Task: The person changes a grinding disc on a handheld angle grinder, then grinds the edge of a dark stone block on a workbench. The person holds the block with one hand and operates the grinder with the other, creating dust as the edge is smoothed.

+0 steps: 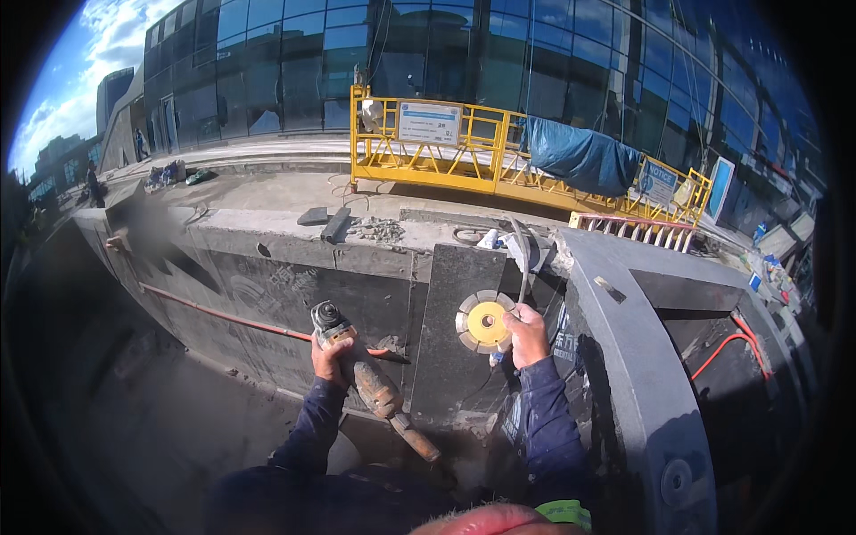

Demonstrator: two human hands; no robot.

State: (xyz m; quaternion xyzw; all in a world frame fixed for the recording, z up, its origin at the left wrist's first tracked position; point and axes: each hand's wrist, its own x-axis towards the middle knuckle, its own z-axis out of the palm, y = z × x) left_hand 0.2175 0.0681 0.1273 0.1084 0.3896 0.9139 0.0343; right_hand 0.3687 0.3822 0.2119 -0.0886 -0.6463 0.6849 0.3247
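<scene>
Head view: left hand [330, 359] grip is clenched round the angle grinder [374, 387], close to its head. Grinder is held up left of centre, long axis diagonal: spindle end points up-left, away from the wearer; tail points down-right, back toward the body. Right hand [529, 335] grip pinches the segmented disc [481, 334] at its right edge, yellow face to camera. Disc sits right of the grinder, well apart, in front of a dark slab [437, 383].
</scene>
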